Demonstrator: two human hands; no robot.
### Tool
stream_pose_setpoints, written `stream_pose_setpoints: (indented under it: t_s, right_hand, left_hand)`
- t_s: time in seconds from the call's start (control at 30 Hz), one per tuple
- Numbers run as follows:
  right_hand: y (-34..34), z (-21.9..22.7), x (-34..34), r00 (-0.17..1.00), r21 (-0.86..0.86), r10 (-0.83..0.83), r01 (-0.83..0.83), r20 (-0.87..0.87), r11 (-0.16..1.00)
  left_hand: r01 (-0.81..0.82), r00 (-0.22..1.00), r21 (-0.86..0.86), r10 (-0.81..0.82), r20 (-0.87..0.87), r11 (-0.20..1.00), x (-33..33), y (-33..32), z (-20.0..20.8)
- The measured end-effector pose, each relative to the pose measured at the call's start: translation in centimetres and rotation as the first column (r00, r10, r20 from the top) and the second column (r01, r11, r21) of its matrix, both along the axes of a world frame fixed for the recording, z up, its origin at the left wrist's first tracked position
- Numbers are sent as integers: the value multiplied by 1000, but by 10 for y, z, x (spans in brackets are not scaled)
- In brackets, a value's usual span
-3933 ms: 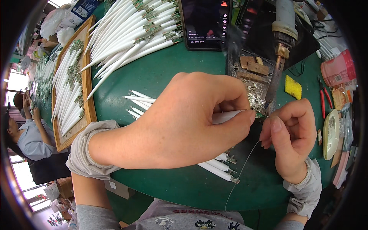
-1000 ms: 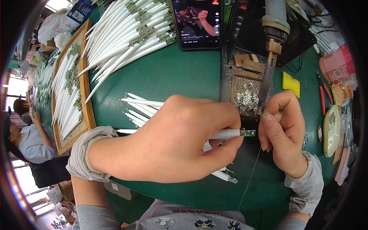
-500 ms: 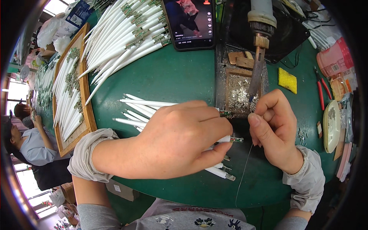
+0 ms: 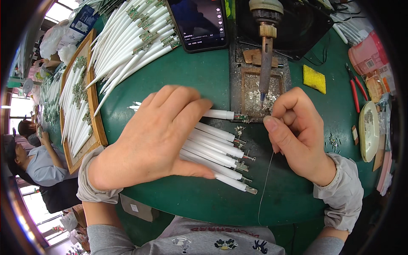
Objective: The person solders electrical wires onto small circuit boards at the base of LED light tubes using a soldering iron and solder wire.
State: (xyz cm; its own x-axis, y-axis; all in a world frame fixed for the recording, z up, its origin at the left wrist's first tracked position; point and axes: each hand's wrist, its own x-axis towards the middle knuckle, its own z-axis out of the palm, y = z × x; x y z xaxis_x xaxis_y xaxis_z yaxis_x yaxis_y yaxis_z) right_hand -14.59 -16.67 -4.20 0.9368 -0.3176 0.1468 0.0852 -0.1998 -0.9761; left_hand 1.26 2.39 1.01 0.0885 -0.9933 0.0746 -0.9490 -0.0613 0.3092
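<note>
Several white tubes (image 4: 214, 148) with small circuit boards at their ends lie fanned out on the green table. Across them reaches my left hand (image 4: 157, 136), thumb spread away from the fingers; its palm side is hidden. One tube (image 4: 219, 114) lies apart from the others, its near part under my left fingers and its board pointing toward a metal tray (image 4: 255, 91) with solder scraps. My right hand (image 4: 297, 131) pinches a thin solder wire (image 4: 266, 187) that trails down toward the table edge. Just left of that hand, a soldering iron (image 4: 266, 63) points tip-down over the tray.
A large pile of white tubes (image 4: 131, 46) lies at the back left beside a wooden-framed tray (image 4: 94, 91). A phone (image 4: 199, 25) stands behind. To the right are a yellow sponge (image 4: 314, 79), red-handled pliers (image 4: 356, 91) and an oval dish (image 4: 369, 131). Another person (image 4: 40, 163) sits far left.
My left hand has moved left and spread its fingers, letting go of a tube. More tube ends are uncovered. My right hand keeps its pinch on the wire; the view has shifted slightly.
</note>
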Motion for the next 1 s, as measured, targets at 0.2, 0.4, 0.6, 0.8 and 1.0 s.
stream_pose_setpoints:
  t_s: [0.2, 0.4, 0.6, 0.8, 1.0]
  right_hand:
    - [0, 6, -2, 1000, 7, 6, -6, -14, 1000]
    - [-1, 20, -3, 999, 107, 27, -22, -47, 994]
    - [1, 33, -11, 998, 158, 42, -35, -40, 987]
    - [-18, 42, -20, 986, 68, -21, 33, -163, 997]
    - [-49, 51, -20, 962, -194, -83, 33, -260, 980]
  left_hand:
    - [57, 998, 126, -56, -10, 990, -19, 9, 6]
    - [50, 998, 117, -45, -39, 992, -35, 18, -6]
    - [-28, 999, 160, 33, -23, 987, -29, 44, 6]
    - [-540, 824, -126, 553, 121, 832, 46, 99, 39]
    - [-820, 441, -236, 839, 319, 521, 203, 212, 28]
